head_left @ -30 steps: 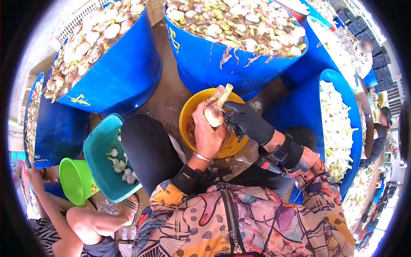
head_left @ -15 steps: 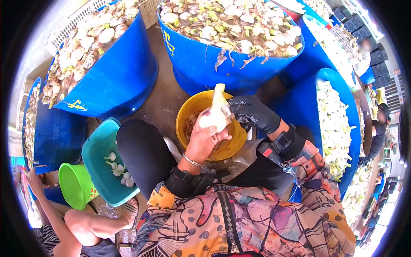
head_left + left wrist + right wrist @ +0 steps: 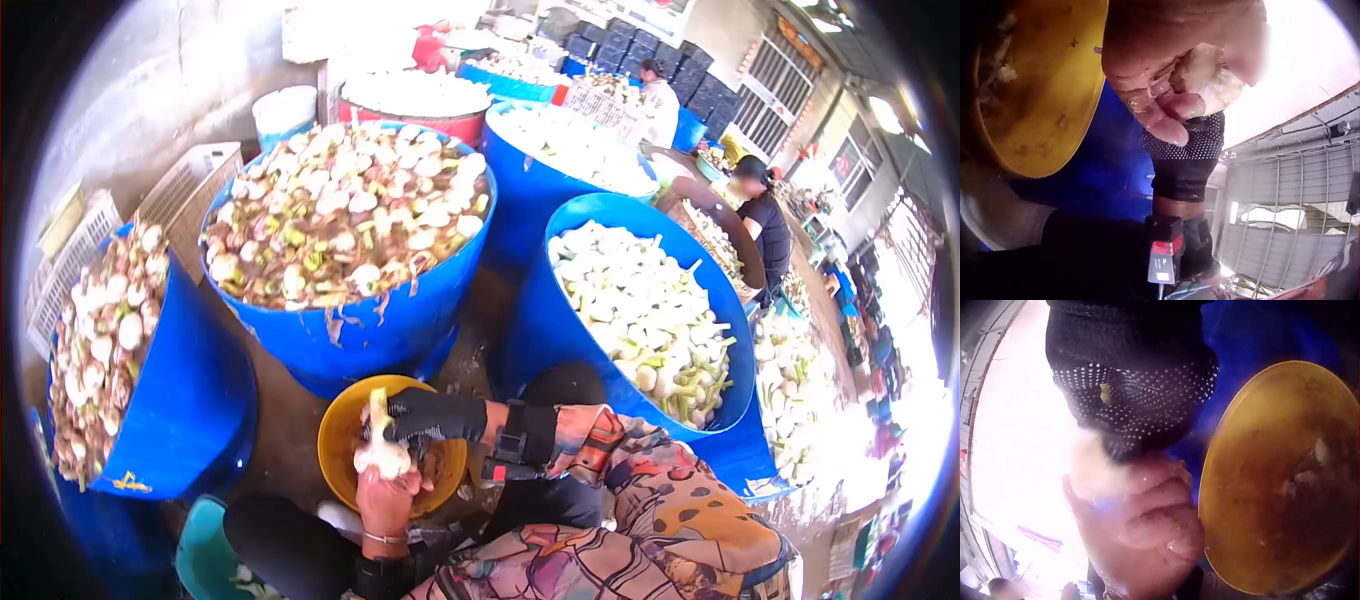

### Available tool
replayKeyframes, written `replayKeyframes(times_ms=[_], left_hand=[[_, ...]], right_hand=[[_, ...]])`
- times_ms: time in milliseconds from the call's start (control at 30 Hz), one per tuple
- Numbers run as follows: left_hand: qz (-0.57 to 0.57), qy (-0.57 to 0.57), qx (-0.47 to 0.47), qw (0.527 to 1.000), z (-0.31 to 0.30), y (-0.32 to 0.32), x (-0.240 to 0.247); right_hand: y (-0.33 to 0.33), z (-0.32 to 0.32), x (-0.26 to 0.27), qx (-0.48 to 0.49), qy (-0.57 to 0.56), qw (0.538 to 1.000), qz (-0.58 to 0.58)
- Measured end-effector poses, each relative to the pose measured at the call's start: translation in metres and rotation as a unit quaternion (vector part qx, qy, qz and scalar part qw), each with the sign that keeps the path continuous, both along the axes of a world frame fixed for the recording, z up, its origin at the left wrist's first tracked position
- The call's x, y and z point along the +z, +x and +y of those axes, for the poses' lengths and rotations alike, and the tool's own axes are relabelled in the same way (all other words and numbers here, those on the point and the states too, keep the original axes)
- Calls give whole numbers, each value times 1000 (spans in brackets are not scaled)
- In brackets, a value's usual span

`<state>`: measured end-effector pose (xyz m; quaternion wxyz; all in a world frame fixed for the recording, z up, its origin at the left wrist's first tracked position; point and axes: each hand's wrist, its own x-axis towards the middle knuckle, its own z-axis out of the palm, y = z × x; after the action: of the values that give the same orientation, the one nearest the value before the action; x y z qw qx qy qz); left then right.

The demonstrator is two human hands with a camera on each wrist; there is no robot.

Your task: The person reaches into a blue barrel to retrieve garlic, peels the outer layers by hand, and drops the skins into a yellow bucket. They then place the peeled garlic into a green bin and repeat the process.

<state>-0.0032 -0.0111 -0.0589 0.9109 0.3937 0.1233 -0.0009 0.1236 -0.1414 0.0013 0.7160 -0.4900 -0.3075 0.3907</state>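
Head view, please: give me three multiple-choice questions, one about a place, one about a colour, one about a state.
1. Where is the pale bulb? A in a red crate; B held over the yellow bowl; C on a metal shelf.
2. What colour is the glove on the right hand? A red; B white; C black.
3. What is the left hand doing? A gripping the bulb; B lying flat; C hanging idle.
Answers: 1 B, the bulb sits above the bowl's inside. 2 C, black dotted fabric covers that hand. 3 A, its fingers curl round the bulb.
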Motion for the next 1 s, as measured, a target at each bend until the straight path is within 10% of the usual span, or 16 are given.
replayKeyframes(times_ms=[33,167,400,600,900,1000], left_hand=[[57,-205,-15,977,0,-4,18],[7,-336,-120,934,1,-5,26],[18,-392,-158,906,-1,-8,16],[43,-329,-206,921,-7,-10,36],[66,38,24,997,-19,-1,57],[39,-34,17,998,-4,-6,20]], right_hand=[[2,1,-6,11,-5,1000,-16],[3,-2,-22,26,-22,997,-63],[-9,1,1,-51,-135,941,-305],[-26,-4,20,-111,27,989,-90],[-18,4,-30,-181,-158,885,-399],[-22,5,-34,-110,-8,987,-119]])
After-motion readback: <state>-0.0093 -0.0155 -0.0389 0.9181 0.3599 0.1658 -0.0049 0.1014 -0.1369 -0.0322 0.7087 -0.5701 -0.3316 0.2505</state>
